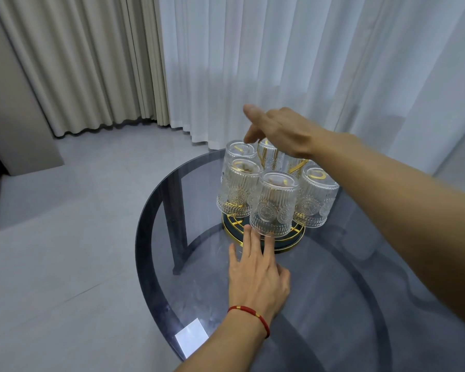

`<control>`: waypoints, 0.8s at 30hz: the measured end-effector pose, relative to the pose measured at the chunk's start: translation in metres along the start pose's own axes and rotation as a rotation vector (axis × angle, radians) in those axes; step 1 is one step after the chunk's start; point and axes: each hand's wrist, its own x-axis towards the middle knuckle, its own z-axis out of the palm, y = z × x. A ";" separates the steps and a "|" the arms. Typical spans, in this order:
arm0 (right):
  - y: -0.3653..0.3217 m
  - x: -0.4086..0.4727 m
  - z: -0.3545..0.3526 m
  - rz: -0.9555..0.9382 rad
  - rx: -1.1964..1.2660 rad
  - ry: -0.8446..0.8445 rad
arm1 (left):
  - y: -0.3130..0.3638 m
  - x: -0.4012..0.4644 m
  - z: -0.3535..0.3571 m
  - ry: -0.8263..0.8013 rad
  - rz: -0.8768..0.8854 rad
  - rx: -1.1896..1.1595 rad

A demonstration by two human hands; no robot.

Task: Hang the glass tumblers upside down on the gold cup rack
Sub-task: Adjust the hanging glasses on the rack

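The gold cup rack (pixel 286 245) stands on its round dark base on a smoked-glass round table (pixel 360 296). Several ribbed glass tumblers hang on it upside down: a front one (pixel 275 208), a left one (pixel 238 190), a rear-left one (pixel 239 151) and a right one (pixel 316 201). My left hand (pixel 255 275), with a red bracelet, lies flat on the table, fingertips at the base rim under the front tumbler. My right hand (pixel 277 130) hovers over the rack's top, thumb out, index fingertip on the rear-left tumbler. Its other fingers are hidden.
The table's left edge (pixel 142 224) curves close to the rack, with grey floor beyond. A dark table leg (pixel 175 210) shows through the glass. A white label (pixel 191 337) sits near the front-left edge. Beige and white curtains (pixel 279 63) hang behind.
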 end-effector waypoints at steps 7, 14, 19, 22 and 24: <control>-0.011 0.010 0.005 0.106 -0.178 -0.170 | 0.000 0.000 0.001 0.014 0.004 -0.002; -0.013 0.023 0.002 0.205 -0.147 -0.229 | -0.001 0.000 0.004 0.007 0.005 -0.012; -0.016 0.029 0.003 0.200 -0.123 -0.235 | -0.002 0.002 0.004 0.018 0.004 -0.013; -0.016 0.028 0.004 0.205 -0.130 -0.210 | -0.002 0.000 0.004 0.006 0.007 -0.016; -0.016 0.027 0.004 0.207 -0.137 -0.199 | -0.002 -0.001 0.004 0.010 0.011 -0.016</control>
